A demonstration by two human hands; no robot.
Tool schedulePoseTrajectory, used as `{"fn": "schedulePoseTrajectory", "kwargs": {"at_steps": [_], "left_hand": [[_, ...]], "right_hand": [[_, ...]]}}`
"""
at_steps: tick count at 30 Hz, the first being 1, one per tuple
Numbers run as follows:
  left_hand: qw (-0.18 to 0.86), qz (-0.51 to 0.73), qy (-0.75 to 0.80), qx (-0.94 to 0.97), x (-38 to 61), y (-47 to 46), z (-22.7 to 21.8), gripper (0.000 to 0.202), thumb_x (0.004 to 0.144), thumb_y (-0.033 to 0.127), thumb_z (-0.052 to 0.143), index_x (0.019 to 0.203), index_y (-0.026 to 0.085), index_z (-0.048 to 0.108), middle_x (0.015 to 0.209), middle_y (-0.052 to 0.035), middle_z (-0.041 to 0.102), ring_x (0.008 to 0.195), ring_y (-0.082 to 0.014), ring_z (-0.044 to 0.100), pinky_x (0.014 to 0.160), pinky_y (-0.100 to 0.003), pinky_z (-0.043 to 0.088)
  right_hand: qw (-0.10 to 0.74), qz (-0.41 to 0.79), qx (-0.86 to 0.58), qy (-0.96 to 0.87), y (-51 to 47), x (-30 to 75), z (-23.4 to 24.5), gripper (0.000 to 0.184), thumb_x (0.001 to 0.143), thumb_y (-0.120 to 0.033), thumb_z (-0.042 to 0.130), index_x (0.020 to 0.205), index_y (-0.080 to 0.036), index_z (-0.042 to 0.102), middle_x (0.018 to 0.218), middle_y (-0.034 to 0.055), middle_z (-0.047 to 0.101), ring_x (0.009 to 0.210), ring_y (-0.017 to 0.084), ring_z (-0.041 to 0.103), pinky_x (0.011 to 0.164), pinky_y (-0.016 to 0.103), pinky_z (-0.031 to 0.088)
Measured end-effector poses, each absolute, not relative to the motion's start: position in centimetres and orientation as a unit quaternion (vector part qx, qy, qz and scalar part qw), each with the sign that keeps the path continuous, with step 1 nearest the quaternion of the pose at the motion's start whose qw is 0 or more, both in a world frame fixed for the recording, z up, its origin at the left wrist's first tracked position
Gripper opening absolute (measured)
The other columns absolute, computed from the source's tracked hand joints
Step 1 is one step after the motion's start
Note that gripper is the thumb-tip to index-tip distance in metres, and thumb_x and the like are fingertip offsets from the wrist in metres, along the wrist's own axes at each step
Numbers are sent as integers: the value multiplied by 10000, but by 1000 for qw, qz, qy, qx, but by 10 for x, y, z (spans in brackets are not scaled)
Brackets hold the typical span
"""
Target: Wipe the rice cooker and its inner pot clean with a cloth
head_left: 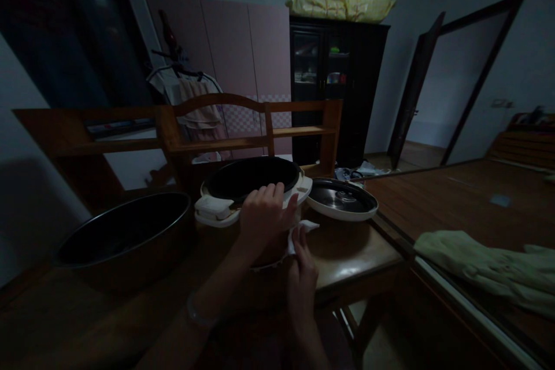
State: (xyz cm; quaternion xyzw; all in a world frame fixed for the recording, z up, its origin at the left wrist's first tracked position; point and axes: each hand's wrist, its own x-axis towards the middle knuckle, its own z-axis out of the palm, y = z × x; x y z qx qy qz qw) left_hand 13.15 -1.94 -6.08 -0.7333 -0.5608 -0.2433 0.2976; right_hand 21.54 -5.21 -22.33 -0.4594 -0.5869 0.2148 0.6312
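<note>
A white electric cooker (214, 207) with a dark interior stands tilted on the wooden table (347, 251). Over its near rim, my left hand (261, 213) has its fingers curled, gripping the edge. Lower down, my right hand (303, 269) presses a white tissue or cloth (309, 224) against the cooker's near right side. The cooker's lower body is dim and partly hidden by my hands. To its right lies a round lid (342, 199), dark inner face up with a pale rim. At the left sits a large black inner pot (125, 257).
A wooden shelf rail (234, 143) runs along the table's back. To the right, a brown wooden surface (433, 196) carries a crumpled pale green cloth (481, 269). Farther off are pink wardrobes (229, 40), a dark cabinet (368, 75) and an open door (411, 87).
</note>
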Motion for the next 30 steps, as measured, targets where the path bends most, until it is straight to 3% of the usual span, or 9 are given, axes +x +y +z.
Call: {"fn": "schedulePoseTrajectory", "kwargs": {"at_steps": [15,21,27,30], "left_hand": [[308,-310,-569,-696,148,-7,-65,392,1008,333,252,857,173,576,782,-90,623,753,-237,584,663,-368,301],[314,-317,-565,-694,148,1,-67,388,1005,330,275,849,164,589,785,-100,638,745,-243,590,652,-366,296],[314,-323,-553,-701,145,0,-67,394,1005,334,278,833,163,588,780,-97,637,745,-242,593,664,-366,307],[311,-325,-552,-702,145,-1,-67,406,1007,349,270,840,160,588,786,-99,637,750,-243,594,670,-367,309]], "right_hand": [[610,193,-467,-611,-41,227,-220,531,891,-127,344,1392,-144,523,1488,107,427,1398,250,375,1141,457,335],[578,165,-483,-637,-34,223,-215,526,874,-188,490,1396,-128,504,1455,171,463,1349,297,445,1084,450,411],[549,135,-466,-681,-32,225,-217,665,847,-160,519,1488,-113,350,1470,200,428,1389,316,380,1112,486,370],[532,129,-455,-702,-33,225,-220,777,833,-135,527,1538,-98,203,1526,213,331,1418,319,324,1126,489,351]]}}
